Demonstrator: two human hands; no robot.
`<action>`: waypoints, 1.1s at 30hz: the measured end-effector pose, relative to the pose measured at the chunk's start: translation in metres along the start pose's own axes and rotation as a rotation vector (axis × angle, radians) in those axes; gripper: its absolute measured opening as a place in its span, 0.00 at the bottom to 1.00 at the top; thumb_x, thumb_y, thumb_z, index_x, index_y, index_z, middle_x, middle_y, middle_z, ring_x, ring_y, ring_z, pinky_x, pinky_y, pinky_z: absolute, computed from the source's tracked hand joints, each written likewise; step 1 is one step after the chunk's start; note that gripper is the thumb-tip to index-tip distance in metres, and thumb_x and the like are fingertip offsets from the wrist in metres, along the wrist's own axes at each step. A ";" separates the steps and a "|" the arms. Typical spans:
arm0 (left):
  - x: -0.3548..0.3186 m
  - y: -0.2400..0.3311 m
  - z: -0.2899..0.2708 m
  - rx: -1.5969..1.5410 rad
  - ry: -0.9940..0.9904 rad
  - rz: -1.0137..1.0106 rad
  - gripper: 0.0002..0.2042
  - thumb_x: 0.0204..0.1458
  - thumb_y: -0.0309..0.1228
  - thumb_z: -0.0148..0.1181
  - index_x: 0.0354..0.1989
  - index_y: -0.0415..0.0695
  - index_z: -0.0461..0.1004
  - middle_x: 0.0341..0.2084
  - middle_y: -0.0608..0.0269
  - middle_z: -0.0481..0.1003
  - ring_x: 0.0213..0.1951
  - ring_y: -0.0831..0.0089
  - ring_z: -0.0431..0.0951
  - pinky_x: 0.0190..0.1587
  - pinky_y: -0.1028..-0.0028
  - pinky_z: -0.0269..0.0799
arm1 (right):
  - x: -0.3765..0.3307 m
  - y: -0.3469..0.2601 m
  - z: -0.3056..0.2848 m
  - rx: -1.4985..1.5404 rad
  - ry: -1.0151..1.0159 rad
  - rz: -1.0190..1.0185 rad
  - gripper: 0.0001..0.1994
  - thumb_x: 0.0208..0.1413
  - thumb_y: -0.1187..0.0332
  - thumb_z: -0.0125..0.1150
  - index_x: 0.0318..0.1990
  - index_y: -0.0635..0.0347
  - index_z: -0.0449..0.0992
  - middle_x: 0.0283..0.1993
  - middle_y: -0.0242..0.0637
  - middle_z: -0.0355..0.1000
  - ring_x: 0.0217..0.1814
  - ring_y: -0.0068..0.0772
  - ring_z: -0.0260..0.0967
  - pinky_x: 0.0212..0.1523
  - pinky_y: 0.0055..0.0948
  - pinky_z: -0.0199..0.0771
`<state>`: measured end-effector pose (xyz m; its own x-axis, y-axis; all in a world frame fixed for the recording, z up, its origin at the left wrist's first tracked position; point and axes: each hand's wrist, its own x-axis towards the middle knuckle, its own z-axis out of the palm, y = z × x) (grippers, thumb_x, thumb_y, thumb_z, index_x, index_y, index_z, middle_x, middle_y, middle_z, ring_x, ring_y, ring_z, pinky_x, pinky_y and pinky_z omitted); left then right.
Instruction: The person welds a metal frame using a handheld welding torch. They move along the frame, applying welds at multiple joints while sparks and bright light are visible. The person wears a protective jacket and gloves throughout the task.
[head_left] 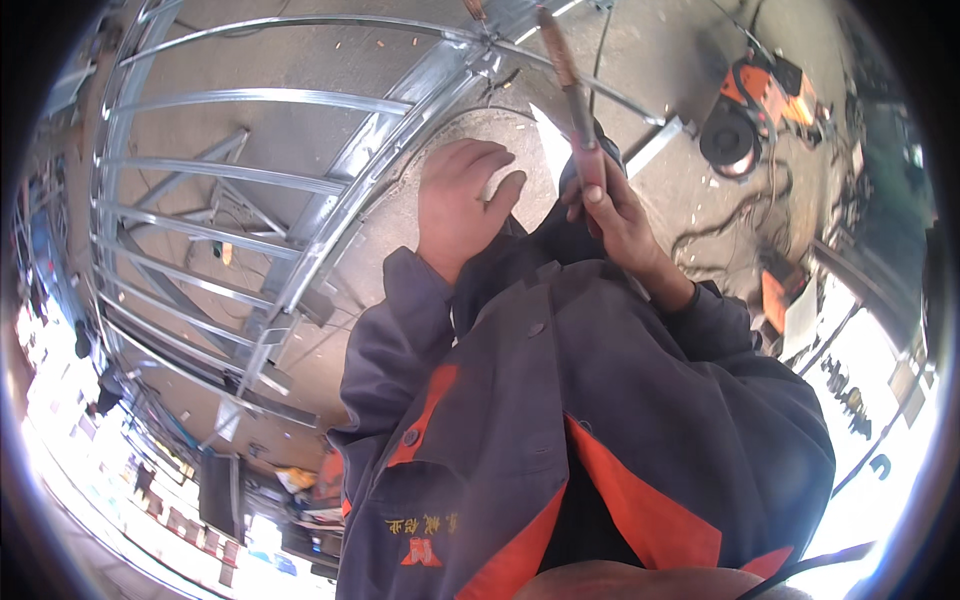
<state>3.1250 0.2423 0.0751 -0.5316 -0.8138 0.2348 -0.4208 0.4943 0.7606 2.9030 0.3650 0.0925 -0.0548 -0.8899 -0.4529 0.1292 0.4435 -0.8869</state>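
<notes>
My right hand (625,220) is closed round the reddish handle of a long, narrow hand tool (577,105). The tool points up and away, with a grey middle and a rough, rust-brown far end; its exact kind is unclear. To its left, my left hand (463,195) hangs in front of my knees with the fingers bent and the thumb apart. No object shows in that hand. A shiny metal frame (260,97) of long rails and several crossbars lies beyond and left of it, apart from both hands.
An orange cut-off saw (757,100) with a round dark guard stands on the concrete floor (340,60) at the far right. A dark cable (715,232) winds below it. Metal bars (655,145) lie beyond my right hand, and cluttered racks line the left edge.
</notes>
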 end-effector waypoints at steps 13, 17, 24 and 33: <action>-0.002 -0.025 -0.053 0.189 -0.250 0.219 0.26 0.58 0.50 0.70 0.58 0.43 0.80 0.58 0.53 0.79 0.62 0.49 0.75 0.65 0.53 0.68 | -0.002 0.027 0.131 0.510 0.189 0.173 0.37 0.76 0.39 0.45 0.75 0.64 0.62 0.26 0.31 0.66 0.22 0.23 0.64 0.23 0.25 0.64; 0.016 -0.041 -0.041 0.248 -0.344 0.386 0.29 0.59 0.54 0.68 0.60 0.45 0.80 0.60 0.54 0.78 0.64 0.50 0.73 0.67 0.53 0.66 | 0.005 0.044 0.150 0.627 0.207 0.168 0.37 0.76 0.39 0.46 0.72 0.66 0.65 0.26 0.32 0.67 0.21 0.23 0.64 0.21 0.27 0.64; 0.049 -0.088 -0.034 0.258 -0.465 0.550 0.34 0.57 0.61 0.66 0.62 0.47 0.78 0.58 0.58 0.79 0.60 0.56 0.76 0.62 0.55 0.66 | 0.032 0.056 0.183 0.846 0.331 0.151 0.32 0.76 0.40 0.46 0.63 0.64 0.73 0.26 0.35 0.69 0.20 0.27 0.64 0.21 0.28 0.64; 0.054 -0.113 -0.027 0.246 -0.434 0.645 0.37 0.59 0.63 0.63 0.66 0.44 0.75 0.48 0.63 0.82 0.52 0.63 0.78 0.58 0.59 0.64 | 0.046 0.055 0.186 0.898 0.260 0.094 0.33 0.73 0.35 0.47 0.60 0.59 0.72 0.32 0.36 0.71 0.26 0.27 0.69 0.26 0.27 0.67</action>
<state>3.1639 0.1336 0.0181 -0.9406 -0.1798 0.2879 -0.0566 0.9193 0.3894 3.0921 0.3288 0.0397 -0.2110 -0.7549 -0.6210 0.8537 0.1671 -0.4932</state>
